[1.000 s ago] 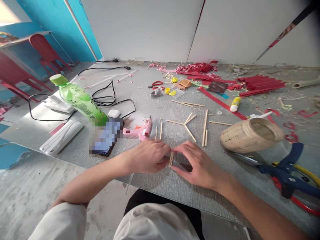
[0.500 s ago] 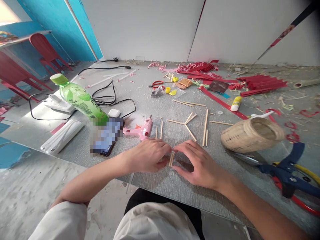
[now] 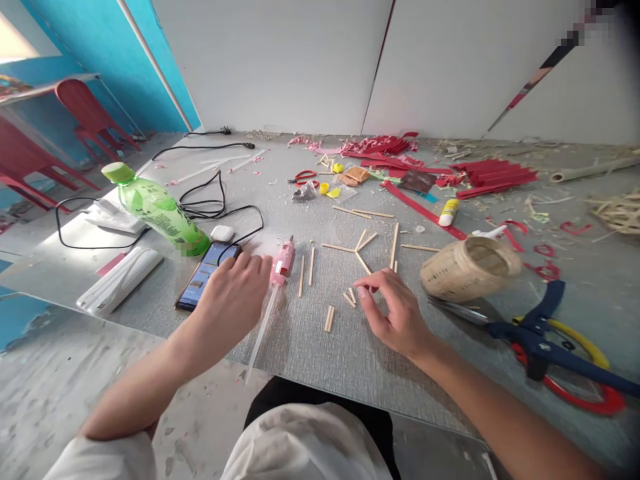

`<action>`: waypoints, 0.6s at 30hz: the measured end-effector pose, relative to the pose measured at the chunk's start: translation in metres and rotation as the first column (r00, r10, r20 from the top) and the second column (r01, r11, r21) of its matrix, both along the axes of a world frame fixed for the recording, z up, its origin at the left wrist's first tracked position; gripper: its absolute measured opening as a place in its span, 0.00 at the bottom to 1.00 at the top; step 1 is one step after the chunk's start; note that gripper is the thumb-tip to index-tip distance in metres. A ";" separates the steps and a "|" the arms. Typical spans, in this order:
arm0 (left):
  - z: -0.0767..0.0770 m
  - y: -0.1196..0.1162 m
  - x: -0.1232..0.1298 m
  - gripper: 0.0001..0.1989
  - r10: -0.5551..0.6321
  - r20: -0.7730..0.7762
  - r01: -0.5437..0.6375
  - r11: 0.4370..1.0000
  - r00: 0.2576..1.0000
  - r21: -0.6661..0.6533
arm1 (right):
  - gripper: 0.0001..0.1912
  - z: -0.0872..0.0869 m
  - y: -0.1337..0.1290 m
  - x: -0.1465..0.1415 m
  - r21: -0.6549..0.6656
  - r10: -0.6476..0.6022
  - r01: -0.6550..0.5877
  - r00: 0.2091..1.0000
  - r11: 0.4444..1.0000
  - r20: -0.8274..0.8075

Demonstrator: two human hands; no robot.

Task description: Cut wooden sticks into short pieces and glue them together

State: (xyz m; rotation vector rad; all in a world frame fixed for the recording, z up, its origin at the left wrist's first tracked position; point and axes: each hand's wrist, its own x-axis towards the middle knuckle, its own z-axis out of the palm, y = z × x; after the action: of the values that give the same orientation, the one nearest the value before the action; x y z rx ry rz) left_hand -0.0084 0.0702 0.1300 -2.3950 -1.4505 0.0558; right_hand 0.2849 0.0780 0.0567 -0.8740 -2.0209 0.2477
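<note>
My left hand is on the pink glue gun, its fingers wrapped over the handle side. A clear glue stick sticks out of the gun toward the table's front edge. My right hand is over the table, thumb and forefinger close together by a short wooden stick; whether they grip it is hard to tell. Two short sticks lie side by side between my hands. Beyond, thin sticks form a branching shape, with two upright sticks left of it.
A phone, a green bottle, a white power strip and black cables lie left. At right are a bamboo cup and blue-handled cutters. Red paper strips, small scissors and a glue tube lie farther back.
My left hand has moved left from the short sticks to the glue gun, which has turned. My right hand has moved off the pair of sticks, which now lie uncovered.
</note>
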 end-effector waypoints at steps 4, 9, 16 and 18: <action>-0.006 0.003 -0.007 0.20 0.065 -0.190 -0.076 0.996 0.980 -0.049 | 0.09 -0.003 0.000 -0.002 -0.003 0.008 -0.008 1.000 1.000 0.029; -0.018 0.025 0.000 0.23 0.065 -0.189 -0.097 0.982 0.980 -0.164 | 0.09 -0.001 -0.002 -0.004 0.043 0.019 -0.021 0.999 0.999 0.046; -0.037 0.031 0.001 0.29 0.113 -0.015 -0.114 0.990 0.993 -0.086 | 0.08 0.005 -0.004 -0.005 0.048 -0.007 0.004 0.999 0.999 0.054; -0.038 0.029 -0.001 0.30 0.108 -0.021 -0.109 0.993 0.994 -0.053 | 0.08 0.005 -0.005 -0.005 0.058 -0.023 0.020 0.998 0.998 0.052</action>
State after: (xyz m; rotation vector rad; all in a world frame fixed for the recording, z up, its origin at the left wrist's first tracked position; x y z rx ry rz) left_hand -0.0095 0.0988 0.0920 -2.3499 -1.5898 0.1443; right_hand 0.2804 0.0731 0.0616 -0.8736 -2.0559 0.1547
